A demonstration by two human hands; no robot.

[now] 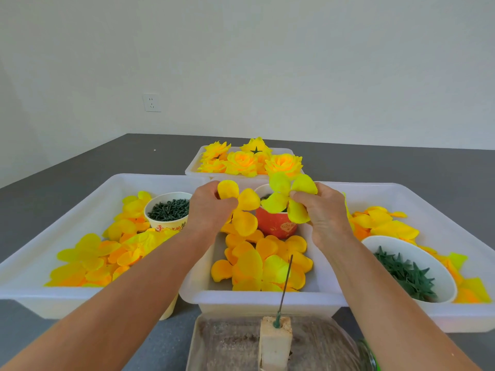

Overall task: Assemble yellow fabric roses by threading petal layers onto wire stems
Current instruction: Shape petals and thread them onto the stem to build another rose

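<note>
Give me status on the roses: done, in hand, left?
Done: a batch of finished roses sits in the far tray. In hand: the left hand and right hand each pinch a petal layer above the middle tray. Left: the wire stem in its block is bare, and many loose petals fill the trays.

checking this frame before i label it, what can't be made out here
All in the head view:
- Red cup: its contents are hidden by the petal layer pinched in the right hand.
- Left hand: its fingertips are covered by its own petal layer, so the grip is unclear.
- Paper cup: its print is cut off by petals.
- Wire stem: its base block runs off the bottom edge.
</note>
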